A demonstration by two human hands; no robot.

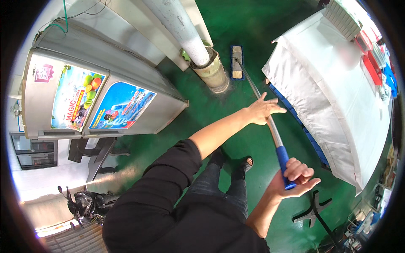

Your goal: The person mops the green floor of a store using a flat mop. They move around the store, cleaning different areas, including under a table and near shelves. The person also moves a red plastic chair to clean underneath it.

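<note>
A long-handled flat mop crosses the view, its metal pole (276, 133) slanting from the far floor down to a blue grip (282, 158). Its flat rectangular head (237, 69), edged in blue, lies on the green floor beside the base of a column. My left hand (262, 110) is on the middle of the pole, holding it loosely with several fingers spread; the palm side is hidden. Lower down, my right hand (294, 179) has its fingers curled at the end of the blue grip, thumb stretched out to the right.
A round pipe (181, 29) stands in a concrete base (213, 76) next to the mop head. To the left is a grey refrigerator (139, 107). A white-covered table or stack (316, 84) stands right, above blue slats (295, 114). A black stand base (312, 209) lies near right; a motorbike (90, 204) stands near left.
</note>
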